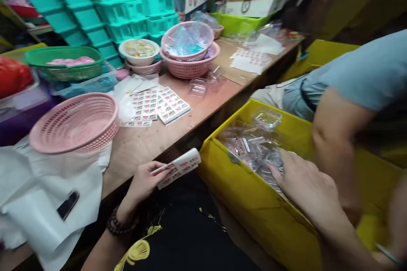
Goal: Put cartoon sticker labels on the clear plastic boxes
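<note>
My left hand (148, 180) pinches a folded sheet of stickers (182, 168) with small red and pink pictures, held in front of the table edge. My right hand (307, 184) reaches over the side of a yellow bin (248, 194). Its thumb lies against a clear plastic box (269, 173) among several others, with the fingers curled round and partly hidden. More clear plastic boxes (267, 118) fill the bin. On the table lie a stack of sticker sheets (171, 105) and another sticker sheet (144, 103) beside it.
A pink basket (74, 125) stands at the left, near a phone (68, 204) on white paper. Further back are a green basket (65, 65), filled pink baskets (190, 63) and stacked turquoise bins (127, 8). A co-worker's arm (333, 144) hangs beyond the yellow bin.
</note>
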Motion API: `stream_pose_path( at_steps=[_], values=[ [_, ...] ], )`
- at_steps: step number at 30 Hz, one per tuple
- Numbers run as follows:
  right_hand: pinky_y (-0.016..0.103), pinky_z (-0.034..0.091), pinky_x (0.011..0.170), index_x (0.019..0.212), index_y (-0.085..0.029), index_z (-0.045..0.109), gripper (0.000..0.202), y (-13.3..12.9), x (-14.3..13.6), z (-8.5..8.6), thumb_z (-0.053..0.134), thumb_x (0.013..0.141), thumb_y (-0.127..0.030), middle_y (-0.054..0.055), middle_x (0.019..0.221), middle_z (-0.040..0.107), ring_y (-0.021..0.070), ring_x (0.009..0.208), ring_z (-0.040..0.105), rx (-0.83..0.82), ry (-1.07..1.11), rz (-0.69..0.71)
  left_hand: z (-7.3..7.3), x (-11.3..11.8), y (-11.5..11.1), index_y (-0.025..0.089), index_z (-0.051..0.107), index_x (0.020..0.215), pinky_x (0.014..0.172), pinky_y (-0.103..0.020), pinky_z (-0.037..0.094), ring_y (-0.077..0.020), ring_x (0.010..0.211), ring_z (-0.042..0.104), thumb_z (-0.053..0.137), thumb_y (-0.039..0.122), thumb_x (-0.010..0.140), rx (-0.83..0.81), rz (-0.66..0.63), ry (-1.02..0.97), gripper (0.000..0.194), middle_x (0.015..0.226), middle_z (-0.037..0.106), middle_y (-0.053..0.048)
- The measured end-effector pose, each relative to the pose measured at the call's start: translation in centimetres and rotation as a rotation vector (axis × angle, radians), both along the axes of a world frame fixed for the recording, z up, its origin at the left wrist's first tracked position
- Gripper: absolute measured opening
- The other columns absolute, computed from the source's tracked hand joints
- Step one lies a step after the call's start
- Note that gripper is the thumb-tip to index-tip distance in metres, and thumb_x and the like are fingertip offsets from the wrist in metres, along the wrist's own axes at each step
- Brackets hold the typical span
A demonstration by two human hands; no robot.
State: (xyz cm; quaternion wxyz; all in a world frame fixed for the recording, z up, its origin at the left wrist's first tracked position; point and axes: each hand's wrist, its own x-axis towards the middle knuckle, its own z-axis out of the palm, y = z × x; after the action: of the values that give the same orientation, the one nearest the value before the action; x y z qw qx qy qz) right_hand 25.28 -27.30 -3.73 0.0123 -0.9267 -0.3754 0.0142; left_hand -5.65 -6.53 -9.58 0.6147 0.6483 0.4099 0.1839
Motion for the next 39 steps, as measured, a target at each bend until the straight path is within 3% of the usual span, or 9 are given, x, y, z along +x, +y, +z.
stream_pose_path(
  at_steps=[2,5,9,13,19,22,27,33,39],
  values=[
    [0.053,0.051,0.094,0.128,-0.015,0.062,0.043,3.4,-3.5,0.4,0.055,0.093,-0.039,0.021,0.125,0.068,0.0357,0.114,0.064,0.313,0.041,0.430,0.5,0.3,-0.1,0.014,0.079,0.087,0.066,-0.027,0.058,-0.0220,0.074,0.074,0.079,0.045,0.073,0.015,-0.054,0.012,0.034,0.084,0.080,-0.008],
    [0.046,0.048,0.101,0.120,-0.019,0.067,0.041,9.0,-9.1,0.1,0.072,0.084,-0.038,0.014,0.119,0.071,0.0279,0.113,0.065,0.409,0.353,0.889,1.3,0.0,-0.3,0.016,0.081,0.086,0.063,-0.025,0.055,-0.0204,0.070,0.072,0.079,0.040,0.075,0.047,-0.126,0.012,0.027,0.079,0.080,-0.006],
    [0.030,0.053,0.076,0.087,-0.019,0.074,0.006,13.8,-12.5,-1.2,0.071,0.083,-0.022,0.002,0.080,0.076,0.0179,0.078,0.070,0.295,0.837,0.772,1.2,-1.1,-0.2,0.015,0.080,0.095,0.068,-0.027,0.057,-0.0218,0.078,0.073,0.077,0.042,0.079,0.013,-0.079,-0.087,0.032,0.087,0.080,-0.007],
    [0.024,0.050,0.061,0.088,-0.017,0.075,0.012,14.9,-12.4,-2.9,0.072,0.081,-0.026,0.000,0.073,0.074,0.0148,0.066,0.067,0.344,1.042,0.603,-0.5,-1.1,0.0,0.015,0.074,0.109,0.076,-0.031,0.059,-0.0227,0.085,0.073,0.085,0.042,0.071,-0.168,0.077,-0.248,0.048,0.096,0.079,-0.008],
    [0.042,0.049,0.094,0.090,-0.024,0.076,0.014,14.3,-12.6,-6.3,0.062,0.091,-0.023,0.008,0.111,0.076,0.0218,0.099,0.068,0.814,0.256,0.894,-3.0,0.6,0.4,0.011,0.076,0.083,0.060,-0.027,0.055,-0.0201,0.064,0.069,0.077,0.064,0.072,-0.248,0.175,-0.256,0.054,0.071,0.076,-0.007],
    [0.037,0.047,0.091,0.100,-0.028,0.074,0.021,14.2,-12.0,-6.7,0.060,0.090,-0.016,0.002,0.091,0.076,0.0165,0.085,0.065,0.938,-0.070,1.181,-3.8,1.0,0.7,0.011,0.071,0.069,0.052,-0.026,0.051,-0.0187,0.053,0.065,0.078,0.073,0.061,-0.277,0.207,-0.248,0.062,0.059,0.072,-0.006],
    [0.031,0.048,0.072,0.118,-0.023,0.071,0.028,19.5,-6.3,-4.0,0.053,0.097,-0.028,0.003,0.079,0.068,0.0170,0.070,0.059,0.883,0.225,0.758,-3.7,0.9,0.8,0.013,0.071,0.076,0.058,-0.030,0.055,-0.0212,0.058,0.068,0.082,0.066,0.061,-0.333,0.227,-0.222,0.056,0.064,0.074,-0.006],
    [0.055,0.035,0.099,0.156,-0.017,0.036,0.065,32.1,4.6,-1.7,0.044,0.092,-0.012,0.025,0.141,0.054,0.0365,0.119,0.048,0.433,-0.398,0.525,-2.5,-0.4,0.9,0.016,0.076,0.086,0.069,-0.028,0.051,-0.0210,0.076,0.067,0.072,0.050,0.081,-0.106,0.160,-0.188,0.034,0.081,0.074,-0.006],
    [0.035,0.041,0.071,0.156,-0.016,0.034,0.068,35.6,6.7,-2.5,0.040,0.089,-0.008,0.014,0.084,0.068,0.0251,0.078,0.054,0.495,-0.377,0.590,-4.2,-3.1,1.7,0.016,0.064,0.053,0.057,-0.027,0.039,-0.0153,0.056,0.050,0.066,0.042,0.075,-0.055,0.254,-0.509,0.034,0.056,0.057,-0.004]
  ],
)
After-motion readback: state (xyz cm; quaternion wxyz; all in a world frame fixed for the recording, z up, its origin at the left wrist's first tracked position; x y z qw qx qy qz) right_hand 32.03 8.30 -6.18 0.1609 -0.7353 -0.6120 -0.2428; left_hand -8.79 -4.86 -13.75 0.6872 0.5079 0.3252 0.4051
